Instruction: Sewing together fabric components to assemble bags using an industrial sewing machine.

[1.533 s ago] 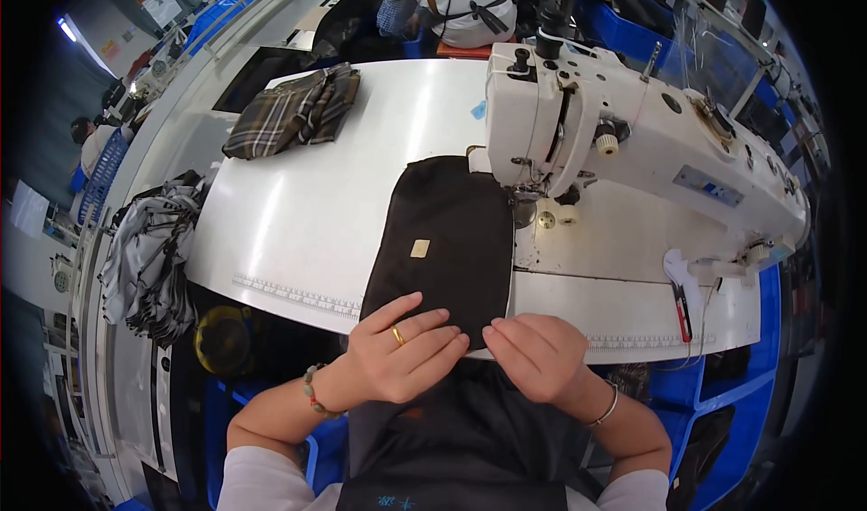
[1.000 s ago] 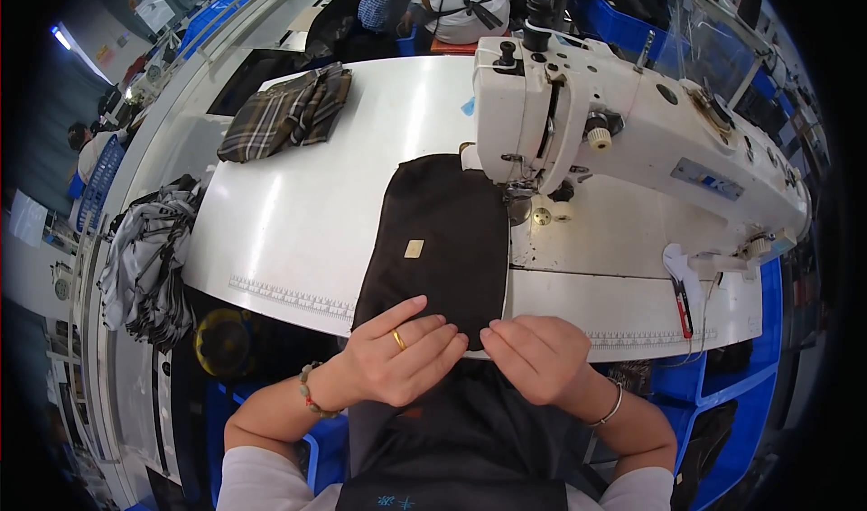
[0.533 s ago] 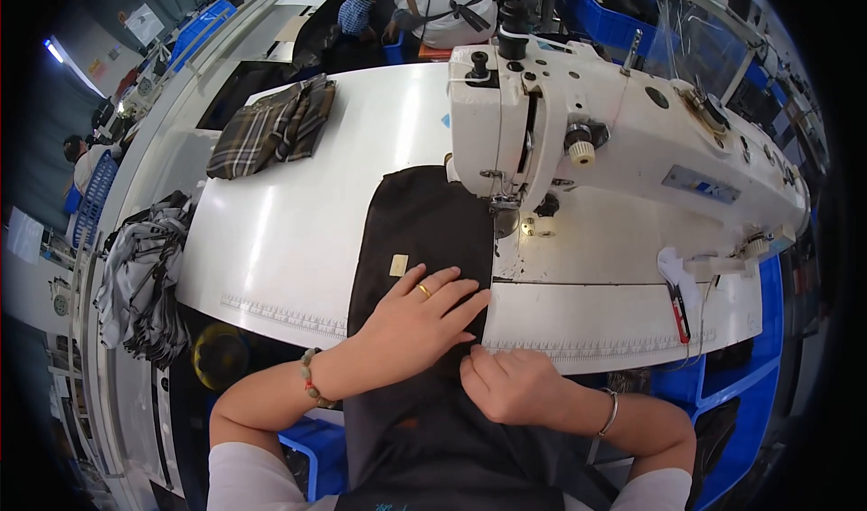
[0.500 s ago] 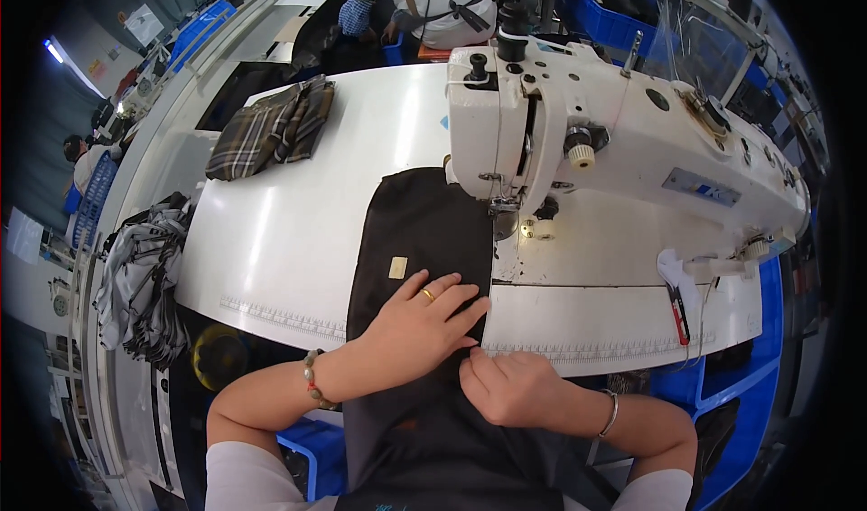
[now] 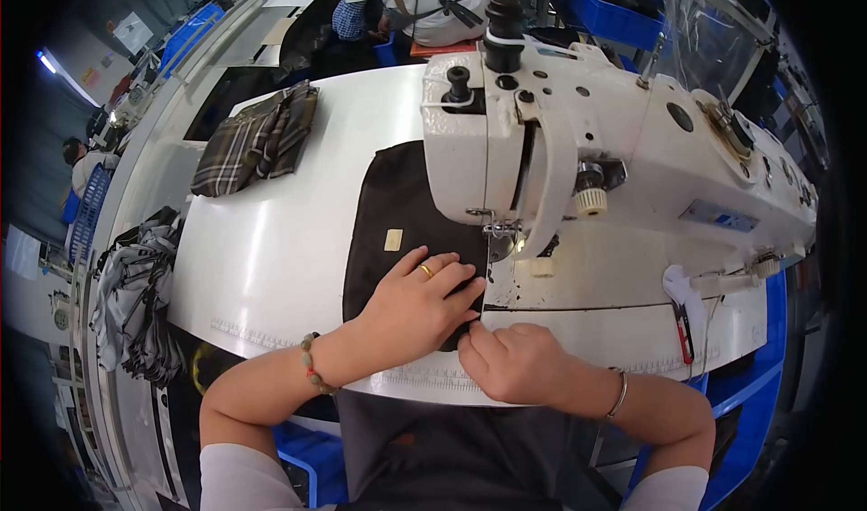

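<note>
Rests the left hand [image 5: 420, 301] flat on a black fabric piece [image 5: 406, 202], with fingers slightly fanned toward the needle end of the white sewing machine [image 5: 623, 141]. Curls the right hand [image 5: 510, 359] at the near right edge of the fabric, on the near side of the machine; cannot tell a pinch from a mere touch there. Brings both hands close together, nearly meeting at the fingertips. Has the fabric lying flat on the white surface [image 5: 289, 258], left of the machine and partly hidden by its head, with a small cream patch [image 5: 394, 240] on top. Wears a gold ring [image 5: 425, 272] and a beaded bracelet [image 5: 312, 366] on the left, a metal bangle [image 5: 618, 394] on the right. Shows folded plaid cloth [image 5: 256, 141] farther left of the machine, and a hanging grey-and-white cloth bundle [image 5: 140, 303] well to its left. Reveals a red-and-black tool [image 5: 684, 335] in front of the machine, and a seated co-worker [image 5: 442, 5] beyond it.
</note>
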`<state>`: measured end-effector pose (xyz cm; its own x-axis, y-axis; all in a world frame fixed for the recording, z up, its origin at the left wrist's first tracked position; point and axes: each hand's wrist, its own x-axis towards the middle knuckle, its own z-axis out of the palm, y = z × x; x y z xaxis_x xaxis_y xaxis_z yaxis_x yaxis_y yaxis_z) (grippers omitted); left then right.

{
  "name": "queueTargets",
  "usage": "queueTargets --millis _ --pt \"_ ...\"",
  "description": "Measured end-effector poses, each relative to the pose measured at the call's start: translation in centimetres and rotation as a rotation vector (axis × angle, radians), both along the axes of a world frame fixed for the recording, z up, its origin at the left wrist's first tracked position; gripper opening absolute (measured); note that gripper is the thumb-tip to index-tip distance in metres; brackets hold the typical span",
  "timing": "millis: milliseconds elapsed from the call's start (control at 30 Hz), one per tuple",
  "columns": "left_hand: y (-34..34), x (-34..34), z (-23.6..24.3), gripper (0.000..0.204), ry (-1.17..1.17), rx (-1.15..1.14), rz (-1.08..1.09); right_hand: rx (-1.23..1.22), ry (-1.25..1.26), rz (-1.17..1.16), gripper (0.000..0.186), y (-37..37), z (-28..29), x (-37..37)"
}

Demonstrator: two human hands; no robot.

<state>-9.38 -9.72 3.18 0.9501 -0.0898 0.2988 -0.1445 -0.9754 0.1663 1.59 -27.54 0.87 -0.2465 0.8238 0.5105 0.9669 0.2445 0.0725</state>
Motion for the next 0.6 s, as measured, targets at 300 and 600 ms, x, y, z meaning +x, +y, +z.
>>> queueTargets --millis 300,600 --pt "1.7 2.1 -0.4 0.033 -0.044 -0.003 -0.014 0.117 -0.032 -0.038 0.008 2.6 -0.5 2.7" --pt "1.9 1.1 -0.4 0.029 -0.073 -0.026 -0.045 -0.061 0.114 -0.149 0.017 2.1 0.1 3.3"
